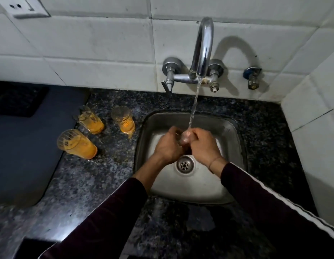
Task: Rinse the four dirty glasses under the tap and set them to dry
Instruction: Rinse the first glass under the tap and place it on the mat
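Over the steel sink point(226, 131), my left hand point(169, 146) and my right hand point(203, 144) both grip one glass point(184, 138), mostly hidden between my fingers. Water runs from the chrome tap point(203, 47) straight onto that glass. Three dirty glasses smeared with orange residue stand upright on the dark granite counter point(98, 176) left of the sink: one at the back left point(90, 120), one nearest the sink point(124, 119), one in front point(76, 144).
A grey mat point(22, 156) covers the counter to the far left. White tiled walls close off the back and the right side. A small angle valve point(253, 79) sticks out of the wall right of the tap. The drain point(184, 165) lies below my hands.
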